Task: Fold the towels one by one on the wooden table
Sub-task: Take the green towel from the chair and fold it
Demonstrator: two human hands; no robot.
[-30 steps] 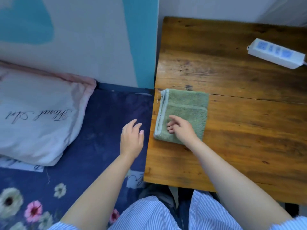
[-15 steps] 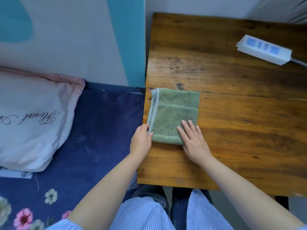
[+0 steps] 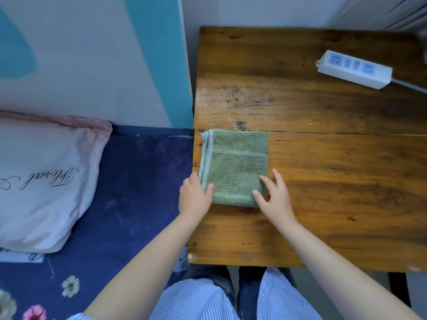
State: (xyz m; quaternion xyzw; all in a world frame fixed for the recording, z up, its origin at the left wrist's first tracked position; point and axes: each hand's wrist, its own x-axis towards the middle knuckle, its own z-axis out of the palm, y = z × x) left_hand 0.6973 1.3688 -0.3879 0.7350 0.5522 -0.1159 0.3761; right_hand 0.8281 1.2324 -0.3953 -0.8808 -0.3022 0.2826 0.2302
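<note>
1. The left hand [image 3: 195,196] sits at the near left corner of the folded green towel [image 3: 235,167]; its thumb lies on top of the cloth while its fingers [image 3: 193,181] curl round the stacked left edge, so it pinches that corner.
2. The right hand [image 3: 275,199] rests at the towel's near right corner; its fingers [image 3: 265,183] are straight and a little spread, some lying flat on the cloth, the outer ones reaching past the right edge onto the wood.
3. The towel lies flat as a compact rectangle on the wooden worktop [image 3: 335,181], close to its left edge and just this side of a seam between boards; pale hems show layered along its left side.
4. A white power strip [image 3: 354,69] with blue sockets lies at the far right of the worktop, well apart from the towel; its cable runs off to the right.
5. Left of the worktop is a bed with a dark blue floral sheet [image 3: 129,204]; a pale pink pillow [image 3: 39,179] with script lettering rests on it.
</note>
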